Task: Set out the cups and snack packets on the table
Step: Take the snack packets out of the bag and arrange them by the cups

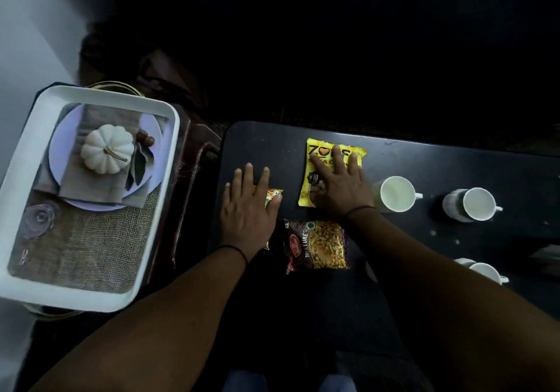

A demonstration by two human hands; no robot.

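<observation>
Flattening packets into place: left hand [248, 209] spread on a small packet [272, 195], right hand [339, 185] spread on the yellow packet [318, 161], cups [394, 194] right.

Dark table [454, 161]: three cups [394, 194], perhaps three packets [315, 244].

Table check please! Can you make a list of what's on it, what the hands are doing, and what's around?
Surface: black table, a few pale specks.
Job's things: yellow packet, mixture packet, a third packet mostly hidden; three white cups, empty as far as visible.
Clutter: nothing seen.
Hands: left hand flat on the hidden packet; right hand flat on the yellow packet.
Cables: nothing seen.
Surroundings: white tray with a pumpkin picture beside the table; the rest is dark.
</observation>
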